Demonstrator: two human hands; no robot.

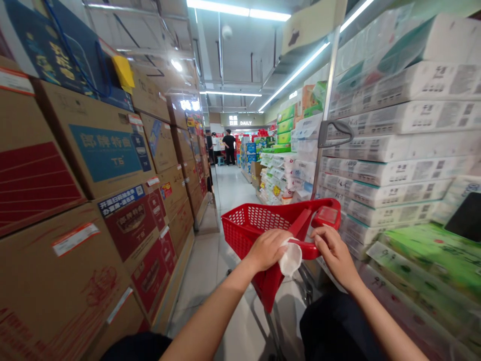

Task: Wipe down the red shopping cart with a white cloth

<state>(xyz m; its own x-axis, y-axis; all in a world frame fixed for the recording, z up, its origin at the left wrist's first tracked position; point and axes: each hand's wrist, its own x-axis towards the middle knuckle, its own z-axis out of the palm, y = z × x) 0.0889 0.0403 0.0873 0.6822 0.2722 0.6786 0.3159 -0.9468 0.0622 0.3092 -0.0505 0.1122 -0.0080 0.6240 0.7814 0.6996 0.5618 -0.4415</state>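
Cart of red plastic stands directly before the person, in an aisle between high piles of goods, and its basket shows holes in the walls. The left hand lies over the near rim and has its fingers bent around a white cloth, which is pinched there and hangs loosely on the near side. The right hand touches the end of the handle with curled fingers; whether it clasps this bar firmly, one cannot tell. What could go wrong comes, in the writer's judgement, mostly from the cloth and from the narrow way. If the left fingers relax, the cloth could slide off and drop to the floor, because only a part of it is held. If one hand presses more strongly than the other, the cart could turn aside, and its corner could knock the cardboard boxes on the left or the tissue packs on the right. The metal post, with a grey pull on it, rises near the far side of the cart, so a careless push could also strike it. Farther away stands a person in black, well apart from the cart.
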